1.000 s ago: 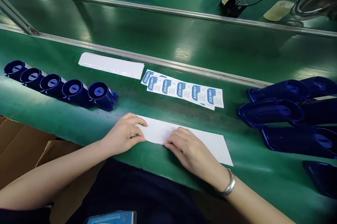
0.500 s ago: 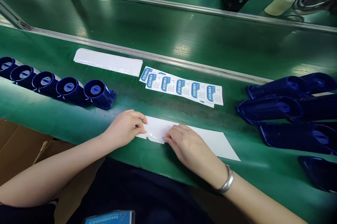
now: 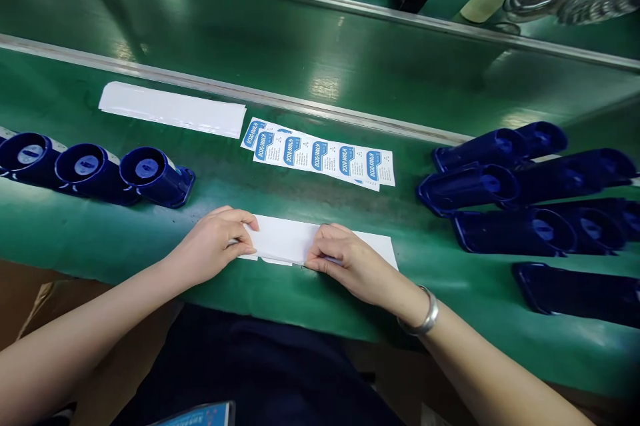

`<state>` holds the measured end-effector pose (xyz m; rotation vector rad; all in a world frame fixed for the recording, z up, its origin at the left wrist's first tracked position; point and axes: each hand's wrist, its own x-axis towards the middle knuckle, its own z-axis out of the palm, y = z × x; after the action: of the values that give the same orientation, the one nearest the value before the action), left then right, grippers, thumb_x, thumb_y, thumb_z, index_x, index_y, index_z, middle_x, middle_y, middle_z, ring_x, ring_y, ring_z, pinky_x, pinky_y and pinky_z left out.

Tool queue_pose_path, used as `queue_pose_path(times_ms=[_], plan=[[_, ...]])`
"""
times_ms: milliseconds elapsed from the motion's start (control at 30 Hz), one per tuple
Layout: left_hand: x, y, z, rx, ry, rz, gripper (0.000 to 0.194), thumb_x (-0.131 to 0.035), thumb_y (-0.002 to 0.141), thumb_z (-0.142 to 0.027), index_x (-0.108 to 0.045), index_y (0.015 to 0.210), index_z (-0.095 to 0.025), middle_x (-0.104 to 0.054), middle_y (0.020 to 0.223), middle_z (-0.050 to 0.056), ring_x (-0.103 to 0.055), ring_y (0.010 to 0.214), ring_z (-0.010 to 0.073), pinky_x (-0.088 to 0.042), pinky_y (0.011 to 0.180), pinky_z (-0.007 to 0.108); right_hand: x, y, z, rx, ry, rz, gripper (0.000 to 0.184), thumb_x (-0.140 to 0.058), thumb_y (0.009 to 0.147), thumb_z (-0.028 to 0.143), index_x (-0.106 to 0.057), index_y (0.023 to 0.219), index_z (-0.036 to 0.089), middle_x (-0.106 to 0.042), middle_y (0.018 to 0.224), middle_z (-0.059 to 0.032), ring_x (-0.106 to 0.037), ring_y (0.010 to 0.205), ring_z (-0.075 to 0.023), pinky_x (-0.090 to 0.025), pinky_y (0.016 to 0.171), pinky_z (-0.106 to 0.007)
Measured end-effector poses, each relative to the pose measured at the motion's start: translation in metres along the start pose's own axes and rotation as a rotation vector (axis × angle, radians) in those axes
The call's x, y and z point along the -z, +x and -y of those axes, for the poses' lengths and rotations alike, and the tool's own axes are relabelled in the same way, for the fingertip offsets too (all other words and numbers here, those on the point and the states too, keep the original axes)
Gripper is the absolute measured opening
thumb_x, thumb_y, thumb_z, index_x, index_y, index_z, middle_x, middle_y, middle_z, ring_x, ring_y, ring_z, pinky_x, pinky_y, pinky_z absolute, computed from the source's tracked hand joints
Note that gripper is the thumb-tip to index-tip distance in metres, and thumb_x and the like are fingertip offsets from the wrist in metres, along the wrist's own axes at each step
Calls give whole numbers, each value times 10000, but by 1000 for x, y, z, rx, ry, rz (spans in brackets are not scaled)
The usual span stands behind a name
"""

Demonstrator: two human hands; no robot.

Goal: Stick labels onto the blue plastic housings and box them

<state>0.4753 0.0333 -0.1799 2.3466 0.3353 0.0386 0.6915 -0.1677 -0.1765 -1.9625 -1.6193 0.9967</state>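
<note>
A white paper strip (image 3: 285,234) lies on the green work surface (image 3: 240,306) in front of me, with a second layer's edge showing along its near side. My left hand (image 3: 220,241) is closed on the strip's left end, thumb and fingers bent over it. Further right, my right hand (image 3: 345,256) pinches the near edge between thumb and fingertips. Part of the strip is hidden beneath both hands. Beyond it lie blue-and-white printed label sheets (image 3: 323,154), overlapping one another.
Another white strip stack (image 3: 173,108) lies at the back left. Dark blue tubular housings (image 3: 155,176) stand in a row at left; several more blue housings (image 3: 515,229) lie at right. A metal rail (image 3: 280,103) runs behind, and a cardboard box (image 3: 30,293) is below left.
The view has shifted, so surrounding things appear further left. The strip's right part, stretched out flat before, now shows shorter past my right hand. Both hands keep their grip.
</note>
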Motion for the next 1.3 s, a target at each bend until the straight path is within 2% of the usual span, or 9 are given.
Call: queue_pose_path(times_ms=[100, 233, 500, 667, 800, 900, 1033, 1133, 1300], plan=[[0, 1, 1, 8, 4, 5, 234, -642, 944, -265, -718, 731, -202, -687, 1175, 22, -614, 1031, 225, -459, 878, 374, 1, 7, 3, -32, -17, -17, 381, -481, 960, 364, -681, 743, 124, -571, 789, -35, -429, 775, 0, -329, 733, -140], [2, 2, 3, -2, 17, -2, 256, -612, 958, -280, -725, 740, -207, -688, 1170, 27, -623, 1022, 220, -461, 893, 375, 1, 10, 5, 6, -94, -70, 380, -453, 969, 351, -690, 780, 122, -569, 808, -44, -437, 763, -3, -333, 718, -151], [16, -5, 13, 13, 59, 29, 306, -586, 975, -348, -702, 724, -217, -685, 1199, 9, -616, 1060, 223, -461, 867, 350, 6, -18, -2, 46, -145, -80, 307, -468, 967, 378, -701, 903, 189, -618, 947, -26, -485, 896, -7, -382, 797, -129], [24, -4, 14, -15, 73, 23, 345, -570, 981, -417, -714, 720, -241, -696, 1169, 1, -631, 1034, 212, -466, 815, 318, 3, -18, -3, 23, -243, -139, 336, -427, 982, 364, -682, 879, 171, -606, 933, -26, -457, 842, -6, -362, 765, -136], [25, -2, 12, -15, 95, 26, 371, -562, 978, -454, -719, 722, -236, -704, 1167, 16, -643, 995, 216, -483, 793, 315, 7, -7, -2, 29, -317, -124, 374, -393, 991, 341, -674, 866, 129, -573, 896, -40, -424, 757, 5, -322, 706, -146], [25, -2, 15, -30, 91, 3, 360, -569, 973, -455, -715, 723, -242, -708, 1152, 10, -646, 1003, 218, -487, 807, 316, 13, -5, -2, 7, -278, -94, 382, -400, 990, 356, -663, 849, 117, -563, 882, -37, -416, 738, 14, -309, 689, -143], [23, -4, 19, -25, 86, -4, 332, -574, 974, -443, -712, 739, -254, -697, 1178, -8, -633, 1069, 221, -484, 858, 322, 20, -15, -7, 2, -106, 19, 359, -435, 980, 401, -677, 882, 154, -597, 931, -23, -478, 856, 20, -368, 796, -115], [23, -4, 21, -29, 89, 10, 326, -572, 977, -449, -720, 755, -262, -691, 1184, -6, -631, 1084, 226, -484, 872, 325, 20, -20, -11, -11, -65, 13, 362, -444, 975, 413, -697, 879, 172, -607, 921, -22, -465, 881, 6, -368, 872, -144], [25, -1, 23, -41, 100, 18, 343, -564, 979, -466, -725, 754, -263, -692, 1172, 5, -637, 1052, 232, -495, 820, 312, 17, -13, -11, -126, -87, 32, 382, -423, 983, 401, -661, 842, 139, -588, 907, -29, -425, 845, 3, -328, 836, -148]])
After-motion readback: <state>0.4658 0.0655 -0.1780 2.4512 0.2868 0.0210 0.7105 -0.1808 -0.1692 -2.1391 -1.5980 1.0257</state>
